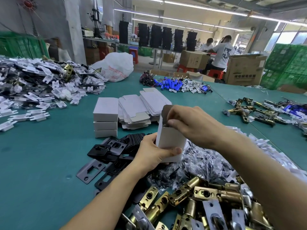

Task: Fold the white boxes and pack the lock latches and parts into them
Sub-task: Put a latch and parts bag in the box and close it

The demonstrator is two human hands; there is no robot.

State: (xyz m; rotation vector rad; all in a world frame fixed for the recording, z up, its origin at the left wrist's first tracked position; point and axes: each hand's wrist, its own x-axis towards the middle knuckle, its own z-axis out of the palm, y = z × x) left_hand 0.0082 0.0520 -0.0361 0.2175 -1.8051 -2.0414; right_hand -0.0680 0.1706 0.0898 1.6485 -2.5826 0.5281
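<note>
Gripping a white box (171, 143) upright above the black plates (114, 147), a worker's left hand (152, 156) steadies it while the right hand (189, 123) curls at the open mouth, its hold unclear; seemingly mid-packing. Next, likely: tucking the top flap (164, 111) shut.

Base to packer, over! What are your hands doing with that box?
Left hand grips white box upright. Right hand at its open top, fingers curled, contents hidden. Nothing in the way; brass latches heaped nearby.

We count three closed white cardboard boxes (105, 120) in one stack, one open white cardboard box (170, 141), one crumpled white plastic bag (116, 65), and two people in white shirts (222, 53).
</note>
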